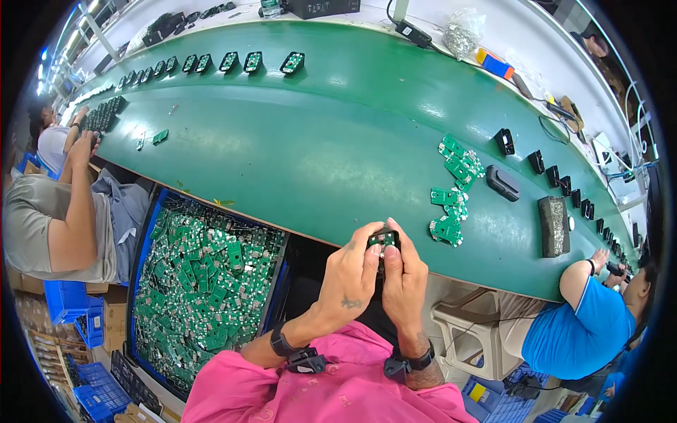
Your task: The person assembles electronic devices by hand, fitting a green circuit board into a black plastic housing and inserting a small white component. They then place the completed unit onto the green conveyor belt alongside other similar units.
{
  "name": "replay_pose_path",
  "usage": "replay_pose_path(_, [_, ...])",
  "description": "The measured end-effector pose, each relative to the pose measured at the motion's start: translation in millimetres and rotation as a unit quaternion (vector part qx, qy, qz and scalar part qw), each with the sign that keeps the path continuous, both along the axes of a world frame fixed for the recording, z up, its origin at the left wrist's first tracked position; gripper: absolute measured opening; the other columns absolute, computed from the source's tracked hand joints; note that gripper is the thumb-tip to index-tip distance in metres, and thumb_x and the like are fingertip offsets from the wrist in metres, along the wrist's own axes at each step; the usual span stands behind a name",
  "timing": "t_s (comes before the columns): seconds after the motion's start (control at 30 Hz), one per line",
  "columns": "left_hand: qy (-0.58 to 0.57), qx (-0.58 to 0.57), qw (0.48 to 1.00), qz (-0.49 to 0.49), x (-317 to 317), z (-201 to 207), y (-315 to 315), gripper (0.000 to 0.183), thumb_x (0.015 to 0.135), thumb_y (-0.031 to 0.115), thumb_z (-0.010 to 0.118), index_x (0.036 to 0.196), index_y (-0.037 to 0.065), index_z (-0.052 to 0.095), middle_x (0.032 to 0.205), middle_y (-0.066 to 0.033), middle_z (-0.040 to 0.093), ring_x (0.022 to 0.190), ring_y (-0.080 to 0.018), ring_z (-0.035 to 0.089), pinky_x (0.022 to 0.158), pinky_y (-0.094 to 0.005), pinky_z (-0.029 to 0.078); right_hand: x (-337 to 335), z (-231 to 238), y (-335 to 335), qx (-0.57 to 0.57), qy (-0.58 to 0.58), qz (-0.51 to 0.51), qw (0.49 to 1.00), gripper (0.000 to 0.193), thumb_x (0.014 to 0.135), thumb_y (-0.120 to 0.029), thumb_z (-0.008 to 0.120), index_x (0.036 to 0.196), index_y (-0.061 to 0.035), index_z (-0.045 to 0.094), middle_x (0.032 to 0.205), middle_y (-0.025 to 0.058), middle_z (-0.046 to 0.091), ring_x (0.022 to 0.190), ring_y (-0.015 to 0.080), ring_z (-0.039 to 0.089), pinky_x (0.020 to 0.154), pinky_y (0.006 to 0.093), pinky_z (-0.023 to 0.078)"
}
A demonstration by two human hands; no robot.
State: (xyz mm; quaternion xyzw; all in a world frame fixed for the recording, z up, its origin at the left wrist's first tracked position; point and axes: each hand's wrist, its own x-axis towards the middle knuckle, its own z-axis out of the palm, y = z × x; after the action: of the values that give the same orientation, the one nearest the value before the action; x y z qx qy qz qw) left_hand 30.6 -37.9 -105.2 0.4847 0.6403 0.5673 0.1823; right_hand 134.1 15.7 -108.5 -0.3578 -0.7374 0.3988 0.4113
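Observation:
Close to the bench's front edge, a small black plastic housing [383, 240] with a green circuit board inside is gripped between both hands. My left hand [347, 273] wraps its left side and my right hand [407, 282] its right side, both thumbs pressing near the lower end of the board. The fingers partly hide the housing. Right of the hands, several loose green circuit boards [451, 197] lie in a line on the green bench [282, 155]. Beyond them sits a closed-looking black case [502, 182].
A blue-edged bin heaped with green boards [204, 282] stands left of me. Black housings with boards [254, 62] line the far side; black housings [536, 161] run along the right. A dark block [553, 225], a stool [472, 331] and co-workers on both sides are near.

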Motion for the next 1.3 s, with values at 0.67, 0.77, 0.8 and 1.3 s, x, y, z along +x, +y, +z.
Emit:
replay_pose_path(0.67, [-0.569, -0.233, 0.758, -0.220, -74.9, 5.4, 85.6, 0.026, 0.100, 0.022, 0.050, 0.108, -0.001, 0.058, 0.085, -0.0169, 0.070, 0.058, -0.0166, 0.065, 0.054, -0.0254, 0.055, 16.2, 20.7, 45.5, -0.049, -0.022, 0.085, 0.995, 0.070, 0.083, -0.007, 0.073, 0.146, -0.0010, 0.044, 0.068, -0.0013, 0.053, 0.060, 0.0045, 0.047, 0.055, 0.0212, 0.039])
replay_pose_path(0.77, [-0.352, -0.197, 0.905, -0.139, -76.5, 11.6, 115.1, 0.025, 0.100, 0.026, 0.053, 0.112, 0.004, 0.055, 0.089, -0.0112, 0.069, 0.064, -0.0159, 0.063, 0.054, -0.0261, 0.048, 34.0, 14.8, 54.6, -0.069, -0.036, 0.070, 0.995, 0.061, 0.085, -0.008, 0.073, 0.141, 0.0013, 0.050, 0.069, -0.0007, 0.054, 0.061, 0.0044, 0.048, 0.055, 0.0210, 0.040])
replay_pose_path(0.8, [-0.260, -0.162, 0.947, -0.094, -91.9, 5.3, 134.4, 0.030, 0.097, 0.022, 0.055, 0.114, -0.003, 0.055, 0.091, -0.0128, 0.066, 0.060, -0.0181, 0.063, 0.050, -0.0304, 0.049, 39.4, 16.9, 59.2, -0.060, -0.041, 0.056, 0.996, 0.049, 0.086, -0.009, 0.073, 0.131, 0.0033, 0.059, 0.069, -0.0006, 0.054, 0.060, 0.0045, 0.047, 0.056, 0.0213, 0.041])
replay_pose_path(1.3, [0.289, -0.180, 0.923, 0.180, -273.6, -40.1, 320.0, 0.031, 0.094, 0.029, 0.058, 0.101, 0.001, 0.067, 0.094, -0.0249, 0.067, 0.096, -0.0446, 0.064, 0.083, -0.0520, 0.050, 144.9, 5.4, 331.7, 0.127, -0.427, -0.289, 0.847, 0.059, 0.076, -0.038, 0.079, 0.112, 0.0079, 0.066, 0.114, 0.0271, 0.062, 0.107, 0.0400, 0.059, 0.093, 0.0451, 0.047])
